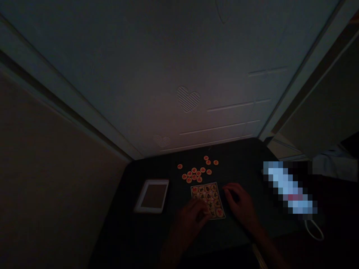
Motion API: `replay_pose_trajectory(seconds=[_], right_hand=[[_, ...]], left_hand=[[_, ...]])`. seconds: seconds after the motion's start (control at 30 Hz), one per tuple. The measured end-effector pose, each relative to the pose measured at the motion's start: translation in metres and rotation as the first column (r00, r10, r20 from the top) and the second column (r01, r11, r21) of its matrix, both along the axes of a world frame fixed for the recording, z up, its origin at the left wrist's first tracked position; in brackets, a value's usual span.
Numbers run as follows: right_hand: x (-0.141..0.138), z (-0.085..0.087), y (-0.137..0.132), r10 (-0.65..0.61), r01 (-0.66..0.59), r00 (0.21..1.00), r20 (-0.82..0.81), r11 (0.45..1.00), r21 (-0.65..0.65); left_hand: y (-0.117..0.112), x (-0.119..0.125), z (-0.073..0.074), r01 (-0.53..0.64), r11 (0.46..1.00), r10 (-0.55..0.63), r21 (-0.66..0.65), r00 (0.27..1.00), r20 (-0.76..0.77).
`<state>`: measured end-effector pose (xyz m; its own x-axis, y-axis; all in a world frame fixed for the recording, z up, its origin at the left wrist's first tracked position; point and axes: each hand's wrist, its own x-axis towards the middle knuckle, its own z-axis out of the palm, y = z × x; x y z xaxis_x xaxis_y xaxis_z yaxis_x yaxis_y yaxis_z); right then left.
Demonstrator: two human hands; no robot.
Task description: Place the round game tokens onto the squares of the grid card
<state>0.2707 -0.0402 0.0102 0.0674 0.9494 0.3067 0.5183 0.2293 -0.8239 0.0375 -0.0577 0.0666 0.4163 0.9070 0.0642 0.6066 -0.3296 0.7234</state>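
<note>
A square tray (223,217) of round Chinese chess pieces with red and black characters sits near the table's front. Over its lower left part, my left hand (193,213) is closed, with thumb and fingertips about a Chinese chess piece (206,210) that is partly hidden. Just right of the tray, my right hand (239,201) rests on the table. Its fingers are curled and the thumb lies close to the fingertips, with nothing visible in them. Several loose red-marked pieces (194,170) lie behind the tray.
To the left lies a shallow box or lid (137,210) with a white rim and brown inside. The dark table (238,157) stands against a pale panel (218,78) with heart patterns. At right is a pixelated bright object (288,190) with a white cord loop (315,236). The light is dim.
</note>
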Motion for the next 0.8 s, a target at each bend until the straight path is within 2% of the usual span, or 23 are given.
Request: replay_pose_trajectory(seconds=[0.13,0.37,0.8], right_hand=[[0.001,-0.001,0.0,0.011,-0.011,1.0,0.0,1.0,-0.003],[0.0,0.0,0.001,0.006,-0.006,1.0,-0.01,1.0,0.001],[-0.001,0.002,0.0,0.0,0.0,1.0,-0.007,1.0,-0.018]], left_hand=[[-0.001,0.002,-0.002,0.035,0.999,-0.035,0.001,0.997,-0.068],[-0.003,-0.001,-0.007,0.064,0.997,-0.061,0.036,0.995,-0.073],[-0.012,0.001,0.003,0.108,0.991,-0.088,0.079,0.971,-0.224]])
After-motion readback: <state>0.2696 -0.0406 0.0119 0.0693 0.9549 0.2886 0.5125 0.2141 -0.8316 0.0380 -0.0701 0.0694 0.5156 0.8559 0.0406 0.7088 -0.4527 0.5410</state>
